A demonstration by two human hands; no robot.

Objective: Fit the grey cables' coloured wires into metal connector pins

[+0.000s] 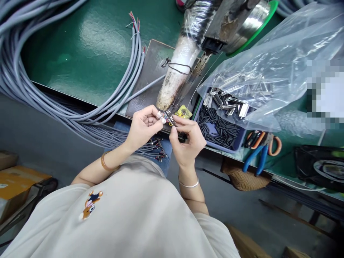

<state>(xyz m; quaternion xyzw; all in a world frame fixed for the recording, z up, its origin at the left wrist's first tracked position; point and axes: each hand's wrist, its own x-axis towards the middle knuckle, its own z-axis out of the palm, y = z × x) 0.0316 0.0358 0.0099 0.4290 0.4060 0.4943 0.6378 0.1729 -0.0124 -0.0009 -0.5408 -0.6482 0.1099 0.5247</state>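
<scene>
My left hand [146, 125] is closed in a pinch on the wired end of a grey cable [150, 85], with white covers on its fingertips. Close beside it, my right hand [188, 138] pinches a small metal connector [171, 121] where thin coloured wires meet it. Both hands are at the table's front edge, below a white wrapped tube [174, 75]. A yellow sponge-like piece [184, 112] lies just behind the right fingers. Cables with connectors on their ends [160, 152] rest on my lap.
Grey cable bundles [16, 68] fill the left. A blue tray [236, 147] holds black sleeves and metal connectors, partly under a plastic bag [282, 64]. Pliers [262, 152] lie right of it. A solder spool [249, 27] and metal tool [205, 59] stand behind the hands.
</scene>
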